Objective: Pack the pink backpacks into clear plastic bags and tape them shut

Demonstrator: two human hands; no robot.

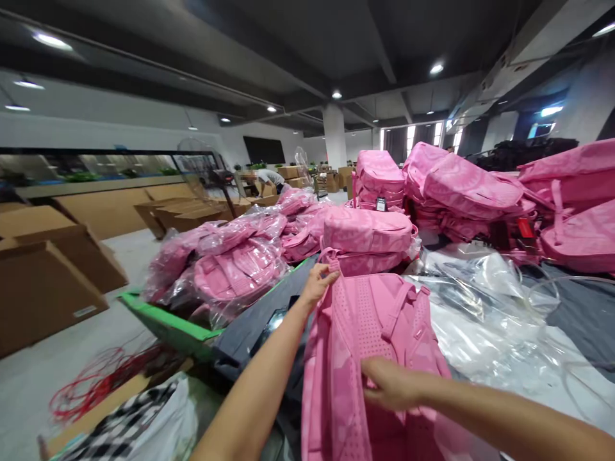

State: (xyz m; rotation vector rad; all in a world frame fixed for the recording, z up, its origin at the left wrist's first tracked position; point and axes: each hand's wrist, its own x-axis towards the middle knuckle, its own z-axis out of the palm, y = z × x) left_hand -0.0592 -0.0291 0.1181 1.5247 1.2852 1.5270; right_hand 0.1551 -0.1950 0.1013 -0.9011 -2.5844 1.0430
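Observation:
A pink backpack (375,320) stands in front of me with its perforated back panel and shoulder straps facing me. My left hand (319,286) is closed on the strap end at the backpack's top left corner. Lower down, my right hand (391,384) is closed at the edge of the left shoulder strap (346,358); its fingertips are partly hidden there. Just behind the bag lies a stack of pink backpacks (368,234). Clear plastic bags (473,301) are spread over the table to the right.
Plastic-wrapped pink backpacks (240,269) fill a green-edged cart (168,323) on the left. More backpacks (466,182) are piled at the back right. Cardboard boxes (43,282) and red strapping (91,384) are on the floor. A person (266,179) bends over farther back.

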